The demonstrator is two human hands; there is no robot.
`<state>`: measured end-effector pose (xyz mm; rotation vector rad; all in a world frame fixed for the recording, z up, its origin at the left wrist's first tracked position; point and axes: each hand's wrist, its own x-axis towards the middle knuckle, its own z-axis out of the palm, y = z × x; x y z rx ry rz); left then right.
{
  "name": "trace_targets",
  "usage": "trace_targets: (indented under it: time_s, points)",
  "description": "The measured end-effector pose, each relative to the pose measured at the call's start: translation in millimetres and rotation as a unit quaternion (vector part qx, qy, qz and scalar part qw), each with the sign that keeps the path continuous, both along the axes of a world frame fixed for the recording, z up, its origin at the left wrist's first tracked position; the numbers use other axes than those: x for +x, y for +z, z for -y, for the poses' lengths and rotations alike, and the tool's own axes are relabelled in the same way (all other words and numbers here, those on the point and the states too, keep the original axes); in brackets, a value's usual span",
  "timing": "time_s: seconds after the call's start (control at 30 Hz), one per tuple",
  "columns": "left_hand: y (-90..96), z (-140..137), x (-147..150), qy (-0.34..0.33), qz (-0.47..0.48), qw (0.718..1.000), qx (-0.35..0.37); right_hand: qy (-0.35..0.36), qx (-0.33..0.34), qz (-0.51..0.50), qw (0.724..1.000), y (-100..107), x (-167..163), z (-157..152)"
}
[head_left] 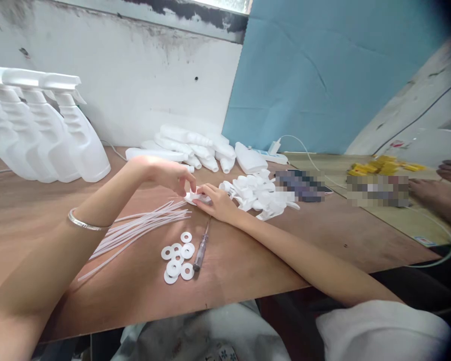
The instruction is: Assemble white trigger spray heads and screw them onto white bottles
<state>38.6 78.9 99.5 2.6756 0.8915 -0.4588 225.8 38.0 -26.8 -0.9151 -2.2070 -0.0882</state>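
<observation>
Over the middle of the wooden table, my right hand (221,205) is closed around a white plastic spray trigger head (191,198), which is partly hidden by the fingers. My left hand (167,175) arches in from the left, its thumb and fingertips pinched together at the top of that trigger head. What sits between the left fingertips is too small to make out. Below the hands lie several flat white ring washers (187,250) and a screwdriver (200,253) with a clear handle. Thin white tubes (135,228) lie in a bundle beneath my left forearm.
More trigger heads (253,193) are piled right of my hands. White bottles (188,143) lie along the wall; several assembled spray bottles (75,135) stand at left. A power strip (272,154) and a blurred phone (304,185) lie beyond. Another person's hands (432,195) are near yellow pieces (379,164).
</observation>
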Motion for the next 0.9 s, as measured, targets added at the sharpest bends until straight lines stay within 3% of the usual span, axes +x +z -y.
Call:
trace_targets:
  time_s: [0.13,0.37,0.57,0.77,0.9]
  points:
    - [0.8,5,3,0.01,-0.012,0.999,0.033,-0.001,0.004,0.015,1.0,0,0,0]
    - [-11.5,-9,5,0.024,-0.007,1.0,-0.01,-0.035,-0.05,-0.023,0.998,-1,0,1]
    - [-10.6,1,10,0.062,0.002,0.998,-0.017,-0.029,-0.096,-0.075,0.992,-4,-1,0]
    - [-6.0,12,12,0.055,-0.004,0.998,0.006,-0.007,-0.086,-0.07,0.994,-4,-4,1]
    - [-4.6,8,9,0.055,-0.026,0.998,-0.018,-0.007,-0.073,-0.066,0.995,-3,-4,2]
